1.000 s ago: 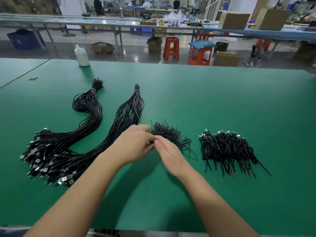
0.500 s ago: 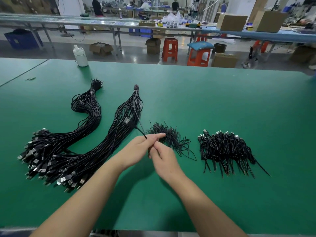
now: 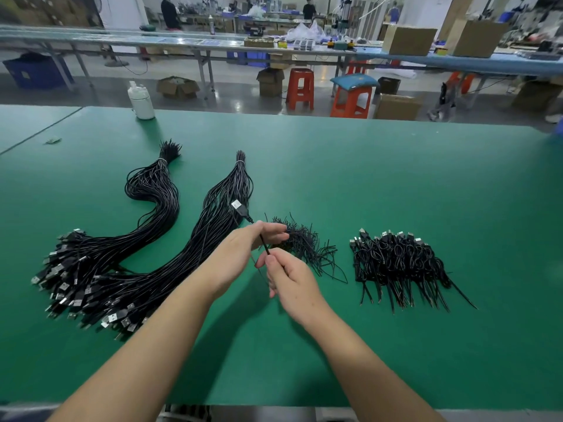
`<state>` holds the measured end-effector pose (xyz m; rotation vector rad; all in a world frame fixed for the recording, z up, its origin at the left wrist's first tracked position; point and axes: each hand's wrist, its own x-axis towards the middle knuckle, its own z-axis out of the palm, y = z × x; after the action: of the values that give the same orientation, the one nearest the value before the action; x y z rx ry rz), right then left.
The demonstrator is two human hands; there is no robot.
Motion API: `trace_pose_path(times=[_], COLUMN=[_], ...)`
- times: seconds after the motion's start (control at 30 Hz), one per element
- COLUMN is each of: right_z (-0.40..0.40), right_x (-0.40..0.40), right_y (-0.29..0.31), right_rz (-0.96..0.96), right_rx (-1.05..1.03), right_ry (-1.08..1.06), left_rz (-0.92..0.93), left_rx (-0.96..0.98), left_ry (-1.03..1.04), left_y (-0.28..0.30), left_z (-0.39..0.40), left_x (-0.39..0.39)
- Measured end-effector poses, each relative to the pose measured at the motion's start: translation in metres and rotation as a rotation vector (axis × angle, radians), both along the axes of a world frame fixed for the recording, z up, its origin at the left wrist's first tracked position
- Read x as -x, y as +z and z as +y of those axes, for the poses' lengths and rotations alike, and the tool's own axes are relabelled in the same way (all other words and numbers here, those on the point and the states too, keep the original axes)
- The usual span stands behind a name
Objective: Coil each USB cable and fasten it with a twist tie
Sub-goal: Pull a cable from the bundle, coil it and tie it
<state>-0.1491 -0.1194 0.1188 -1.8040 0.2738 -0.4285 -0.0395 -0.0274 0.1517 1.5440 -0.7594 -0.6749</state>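
Centre of frame, above green table [image 3: 396, 184]: single cable [image 3: 262, 242] pinched in curled fingers of left hand [image 3: 240, 254] and right hand [image 3: 288, 277], plug [image 3: 239, 207] pointing up-left, twist ties [image 3: 304, 245] just behind.

- Bare green table [image 3: 396, 184] lies open far and right.
- Two long cable bundles [image 3: 152, 254] crowd the left.
- Twist-tie heap [image 3: 307, 248] sits centre, with a clear strip between it and the coiled pile [image 3: 399, 263] to the right.
- White bottle [image 3: 140, 100] stands far left.

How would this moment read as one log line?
left hand: pinches black USB cable | right hand: grips same cable | coiling: not begun
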Motion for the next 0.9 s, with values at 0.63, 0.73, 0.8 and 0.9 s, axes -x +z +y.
trace_pose_path(times=[0.63, 0.73, 0.8, 0.9], right_z=[-0.009, -0.01, -0.008, -0.004], right_x=[0.007, 0.006, 0.008, 0.011], right_y=[-0.007, -0.007, -0.009, -0.012], right_rz=[0.149, 0.149, 0.158, 0.157], right_rx=[-0.79, -0.775, -0.741, -0.722], right_ry=[0.068, 0.085, 0.08, 0.092], left_rz=[0.155, -0.065, -0.027, 0.308], left_rx=[-0.527, -0.629, -0.396, 0.042], left_ry=[-0.644, -0.398, -0.241, -0.085], left_y=[0.013, -0.006, -0.018, -0.026], left_z=[0.028, 0.018, 0.015, 0.003], left_x=[-0.002, 0.003, -0.001, 0.004])
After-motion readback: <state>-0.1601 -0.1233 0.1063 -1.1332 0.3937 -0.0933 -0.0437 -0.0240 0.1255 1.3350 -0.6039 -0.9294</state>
